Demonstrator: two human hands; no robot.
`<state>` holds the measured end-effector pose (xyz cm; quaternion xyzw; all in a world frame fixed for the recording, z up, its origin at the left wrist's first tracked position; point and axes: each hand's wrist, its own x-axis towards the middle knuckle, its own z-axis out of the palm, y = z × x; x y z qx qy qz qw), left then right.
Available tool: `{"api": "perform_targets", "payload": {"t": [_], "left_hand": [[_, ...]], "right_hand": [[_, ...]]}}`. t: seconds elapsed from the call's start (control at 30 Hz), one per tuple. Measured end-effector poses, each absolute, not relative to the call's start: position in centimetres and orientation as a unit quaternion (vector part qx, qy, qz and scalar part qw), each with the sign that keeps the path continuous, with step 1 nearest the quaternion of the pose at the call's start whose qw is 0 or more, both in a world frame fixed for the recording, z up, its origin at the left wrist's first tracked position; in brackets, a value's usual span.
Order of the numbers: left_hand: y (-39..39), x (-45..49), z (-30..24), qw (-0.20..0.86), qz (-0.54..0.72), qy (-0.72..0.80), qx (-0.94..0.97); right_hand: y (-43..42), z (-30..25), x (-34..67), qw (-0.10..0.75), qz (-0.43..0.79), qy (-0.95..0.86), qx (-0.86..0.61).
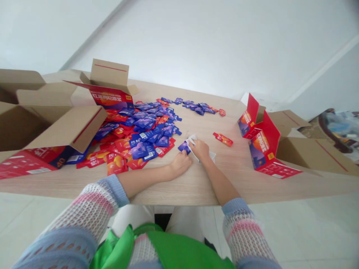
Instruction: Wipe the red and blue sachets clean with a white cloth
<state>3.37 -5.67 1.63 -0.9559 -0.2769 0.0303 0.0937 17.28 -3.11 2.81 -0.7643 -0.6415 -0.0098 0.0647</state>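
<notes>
My left hand (181,164) is closed at the lower edge of a blue-purple sachet (183,147) on the table, its fingertips at the sachet's edge. A crumpled white wipe (192,138) is bunched in my closed right hand (200,150), pressed against the right part of that sachet. Part of the wipe trails out to the right, under my wrist. To the left spreads a large heap of blue sachets (138,148) and red sachets (115,163). A single red sachet (223,139) lies right of my hands.
Open red cartons stand at the left (110,98), the near left (30,164) and the right (262,149), with a smaller one (248,117) behind. A small row of sachets (199,108) lies at the back. Beyond the table's right end, a container (340,127) holds plastic.
</notes>
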Motion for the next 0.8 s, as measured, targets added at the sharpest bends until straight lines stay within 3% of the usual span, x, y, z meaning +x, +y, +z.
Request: {"api": "perform_targets", "payload": {"t": [0.57, 0.8], "left_hand": [[-6.5, 2.2, 2.6, 0.137, 0.057, -0.271, -0.951], [-6.4, 1.8, 2.1, 0.132, 0.041, -0.271, -0.952]], "right_hand": [[-4.1, 3.1, 23.0, 0.083, -0.021, -0.545, -0.834], [-5.0, 3.1, 19.9, 0.155, -0.027, -0.699, -0.697]]}}
